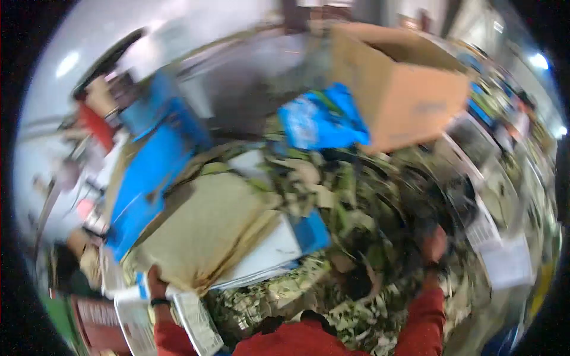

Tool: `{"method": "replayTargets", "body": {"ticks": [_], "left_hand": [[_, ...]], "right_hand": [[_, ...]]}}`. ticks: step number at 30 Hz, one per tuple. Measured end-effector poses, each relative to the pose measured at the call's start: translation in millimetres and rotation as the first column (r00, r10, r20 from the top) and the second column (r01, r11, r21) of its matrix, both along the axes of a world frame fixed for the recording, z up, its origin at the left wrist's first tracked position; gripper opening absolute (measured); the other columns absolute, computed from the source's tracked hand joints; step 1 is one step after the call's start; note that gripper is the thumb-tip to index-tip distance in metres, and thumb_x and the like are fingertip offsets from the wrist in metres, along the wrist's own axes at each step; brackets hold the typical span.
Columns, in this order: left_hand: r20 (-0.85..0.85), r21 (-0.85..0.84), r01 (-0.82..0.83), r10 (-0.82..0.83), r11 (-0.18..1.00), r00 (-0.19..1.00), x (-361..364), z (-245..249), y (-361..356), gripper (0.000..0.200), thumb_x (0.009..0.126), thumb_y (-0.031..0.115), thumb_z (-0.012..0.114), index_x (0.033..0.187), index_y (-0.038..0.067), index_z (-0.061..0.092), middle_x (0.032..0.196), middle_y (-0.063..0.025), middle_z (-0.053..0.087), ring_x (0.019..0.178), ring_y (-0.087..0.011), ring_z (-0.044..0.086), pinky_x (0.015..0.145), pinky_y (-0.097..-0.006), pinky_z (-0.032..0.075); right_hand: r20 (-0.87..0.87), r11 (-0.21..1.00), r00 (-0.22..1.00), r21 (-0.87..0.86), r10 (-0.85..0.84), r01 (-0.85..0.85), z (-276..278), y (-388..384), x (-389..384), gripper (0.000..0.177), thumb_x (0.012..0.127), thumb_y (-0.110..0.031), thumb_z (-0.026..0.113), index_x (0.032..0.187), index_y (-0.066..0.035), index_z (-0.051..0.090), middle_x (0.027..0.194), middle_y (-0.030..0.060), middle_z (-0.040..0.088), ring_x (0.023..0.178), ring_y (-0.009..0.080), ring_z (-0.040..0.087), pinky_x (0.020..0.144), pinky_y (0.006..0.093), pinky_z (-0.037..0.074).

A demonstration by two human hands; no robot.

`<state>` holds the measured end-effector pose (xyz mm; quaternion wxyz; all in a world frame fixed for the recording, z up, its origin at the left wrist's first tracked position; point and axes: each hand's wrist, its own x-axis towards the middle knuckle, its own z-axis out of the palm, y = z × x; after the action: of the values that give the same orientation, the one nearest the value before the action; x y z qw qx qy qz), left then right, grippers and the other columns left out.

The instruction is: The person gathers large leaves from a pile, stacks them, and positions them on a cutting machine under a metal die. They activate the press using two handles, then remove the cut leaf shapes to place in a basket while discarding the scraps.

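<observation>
From where I stand, the left hand (157, 286) is at the lower corner of a big beige sack-like sheet (208, 219), fingers partly bent, though I can't tell whether they grip it; a broad, even hold near that creased edge would, I'd judge, spare it from tearing. White sheets (270, 246) lie to the sack-like sheet's right, above loose scraps (249, 305), and farther right the blurred right hand (435, 244) reaches beside a dark object (424, 207), its hold impossible to make out, so slower, steadier fingers there would probably serve best.
</observation>
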<state>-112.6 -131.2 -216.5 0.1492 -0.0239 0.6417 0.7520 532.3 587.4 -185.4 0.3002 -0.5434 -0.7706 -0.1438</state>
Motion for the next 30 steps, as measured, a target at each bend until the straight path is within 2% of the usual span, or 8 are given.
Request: {"method": "replayTargets", "body": {"ticks": [3,7,14,16,19,24,28,30], "left_hand": [[0.004,0.000,-0.072,0.072,0.997,0.997,72.4,76.1,70.6,0.027,0.085,0.030,0.052,0.101,0.009,0.059,0.093,-0.0036,0.060,0.070,-0.0163,0.056,0.066,-0.0348,0.050],[0.118,0.149,-0.169,0.152,0.974,0.981,57.4,51.3,63.0,0.014,0.084,0.020,0.055,0.087,0.007,0.060,0.079,-0.0040,0.062,0.074,-0.0200,0.061,0.069,-0.0354,0.051],[0.256,0.165,-0.338,0.290,0.927,0.922,74.0,75.5,86.3,0.011,0.084,0.018,0.056,0.084,0.007,0.059,0.075,-0.0039,0.061,0.070,-0.0202,0.061,0.065,-0.0373,0.052],[0.273,0.142,-0.322,0.276,0.936,0.922,62.2,54.9,72.1,0.010,0.084,0.017,0.055,0.083,0.007,0.058,0.073,-0.0038,0.059,0.068,-0.0194,0.060,0.062,-0.0356,0.052],[0.282,0.149,-0.391,0.340,0.908,0.897,58.0,49.1,73.6,0.009,0.083,0.014,0.055,0.079,0.007,0.058,0.070,-0.0035,0.057,0.064,-0.0185,0.058,0.057,-0.0336,0.050],[0.234,0.223,-0.427,0.377,0.876,0.896,84.2,72.8,96.5,0.014,0.082,0.020,0.057,0.072,0.010,0.056,0.058,0.0010,0.051,0.045,-0.0127,0.045,0.040,-0.0259,0.031],[0.294,0.214,-0.378,0.310,0.901,0.904,82.4,60.2,83.0,0.010,0.079,0.015,0.062,0.073,0.008,0.057,0.062,-0.0001,0.053,0.053,-0.0151,0.050,0.046,-0.0283,0.038],[0.354,0.209,-0.395,0.307,0.895,0.883,78.0,56.0,87.8,0.006,0.078,0.011,0.063,0.076,0.008,0.058,0.062,0.0000,0.052,0.053,-0.0155,0.050,0.048,-0.0294,0.040]], "right_hand": [[0.061,0.883,0.962,-0.384,-0.268,0.270,-15.5,40.2,17.8,0.040,0.073,-0.032,0.060,0.100,-0.003,0.062,0.099,0.0185,0.060,0.091,0.0330,0.056,0.078,0.0408,0.044],[0.215,0.713,0.907,-0.562,-0.362,0.418,-39.0,86.8,38.5,0.044,0.073,-0.041,0.060,0.097,-0.003,0.062,0.102,0.0208,0.059,0.095,0.0353,0.054,0.081,0.0430,0.042],[-0.062,0.866,0.940,-0.371,0.336,-0.334,-125.3,188.5,160.7,0.025,0.076,-0.022,0.054,0.069,0.003,0.053,0.080,0.0226,0.054,0.068,0.0384,0.049,0.062,0.0452,0.039],[-0.043,0.820,0.991,-0.558,0.127,-0.129,-1.5,97.6,79.5,0.020,0.079,-0.017,0.055,0.080,0.003,0.056,0.076,0.0135,0.055,0.062,0.0269,0.048,0.056,0.0375,0.039],[-0.577,0.741,0.782,-0.413,0.236,-0.529,37.7,55.7,47.9,0.021,0.079,-0.018,0.059,0.086,0.002,0.057,0.074,0.0051,0.052,0.063,0.0172,0.045,0.055,0.0316,0.036],[-0.405,0.535,0.660,-0.386,0.633,-0.751,103.4,17.7,-76.3,0.024,0.080,-0.022,0.060,0.087,0.000,0.055,0.072,0.0010,0.046,0.062,0.0107,0.037,0.055,0.0271,0.032],[-0.468,0.218,0.552,-0.593,0.690,-0.775,196.0,-115.9,-233.9,0.040,0.078,-0.019,0.065,0.110,0.003,0.055,0.113,0.0135,0.053,0.095,0.0218,0.056,0.083,0.0343,0.045],[-0.404,0.133,0.382,-0.523,0.831,-0.842,195.6,-152.8,-298.5,0.038,0.077,-0.017,0.063,0.108,0.005,0.056,0.099,0.0135,0.060,0.088,0.0208,0.058,0.080,0.0327,0.046]]}}
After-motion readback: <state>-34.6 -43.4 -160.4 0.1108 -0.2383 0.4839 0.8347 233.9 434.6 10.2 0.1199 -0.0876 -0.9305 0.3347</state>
